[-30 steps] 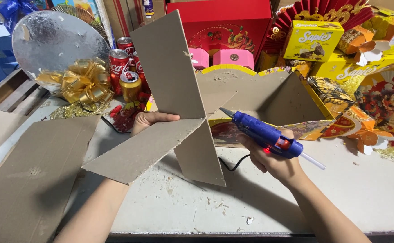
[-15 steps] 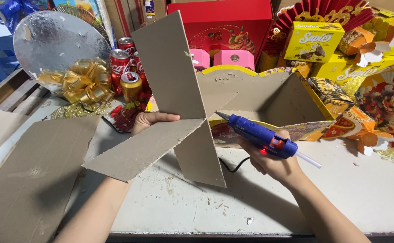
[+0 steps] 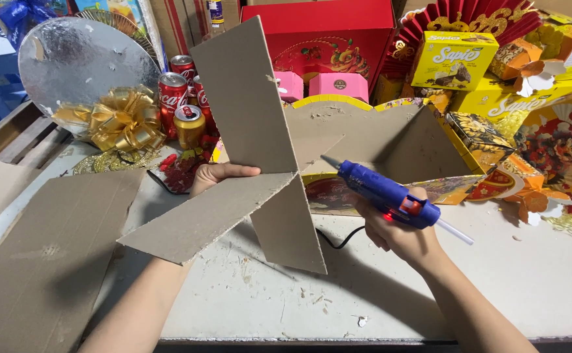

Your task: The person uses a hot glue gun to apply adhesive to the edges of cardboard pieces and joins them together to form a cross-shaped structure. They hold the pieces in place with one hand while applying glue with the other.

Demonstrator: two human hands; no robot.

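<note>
My left hand (image 3: pixel 217 175) holds up a cardboard piece (image 3: pixel 246 124) made of two brown panels crossed at an angle, fingers resting where the lower panel (image 3: pixel 201 219) meets the tall one. My right hand (image 3: pixel 400 238) grips a blue hot glue gun (image 3: pixel 390 194) with a red light and a clear glue stick out the back. Its nozzle points left, a short way from the seam of the two panels, not touching it. A black cord (image 3: pixel 338 242) runs under the cardboard.
A large flat cardboard sheet (image 3: pixel 44 261) lies at left on the white table (image 3: pixel 429 301). Behind are an open cardboard tray with yellow trim (image 3: pixel 390 134), red drink cans (image 3: pixel 181 98), a gold bow (image 3: pixel 119 117), a silver round board (image 3: pixel 83 55), a red box (image 3: pixel 325 36), and yellow snack boxes (image 3: pixel 452 59).
The glue gun has moved left and slightly up, bringing its nozzle closer to the cardboard seam. My left hand and the cardboard stay in place.
</note>
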